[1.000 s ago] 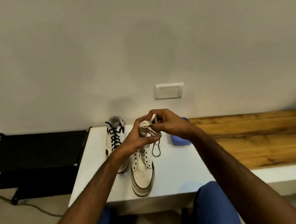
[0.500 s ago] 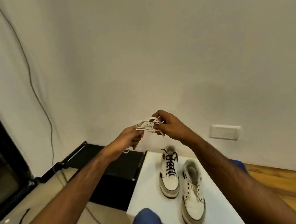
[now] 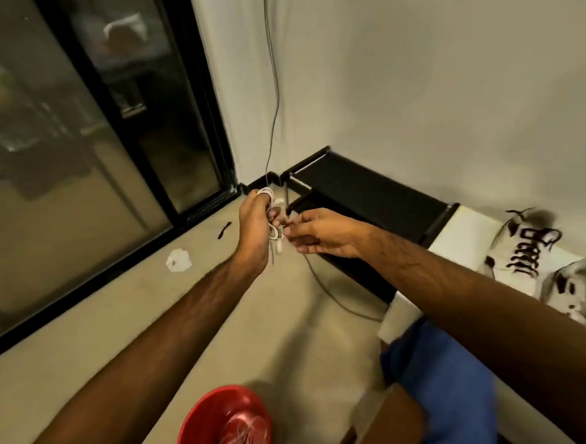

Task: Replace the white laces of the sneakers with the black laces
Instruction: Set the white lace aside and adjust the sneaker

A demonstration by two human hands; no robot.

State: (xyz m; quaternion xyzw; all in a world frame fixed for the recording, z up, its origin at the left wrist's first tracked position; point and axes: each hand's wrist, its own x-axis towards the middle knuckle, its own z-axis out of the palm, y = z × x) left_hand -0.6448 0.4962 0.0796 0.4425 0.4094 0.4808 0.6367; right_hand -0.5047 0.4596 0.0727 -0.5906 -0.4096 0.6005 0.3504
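Left hand (image 3: 254, 229): arm stretched forward from lower left, hand raised over the floor (image 3: 86, 337), back of the hand toward the camera. Fingers curled around a bundle of white lace (image 3: 273, 219); one loop sits over a fingertip at the top, loose ends hang below the palm.

Right hand (image 3: 323, 233): arm reaches in from lower right, crossing in front of the desk (image 3: 463, 232). Hand lies roughly level, fingers pointing left, fingertips pinching the same lace just beside the left palm. The two hands nearly touch.

Sneakers: two on the white desk at the right edge, blurred. Far sneaker (image 3: 523, 245) carries black lace (image 3: 530, 252) through its eyelets. Near sneaker (image 3: 573, 290) shows open eyelets; whether any lace is in it cannot be told.

Black rack (image 3: 361, 190): against the wall, left of the desk.

Cable (image 3: 273, 85): runs down the wall corner and along the floor under the hands.

Red bowl (image 3: 194, 433): on the floor at bottom centre, with pale strands inside.

White scrap (image 3: 179, 260): on the floor near the dark glass door (image 3: 73, 132).

Blue trouser leg (image 3: 441, 377): lower right, below the right arm.
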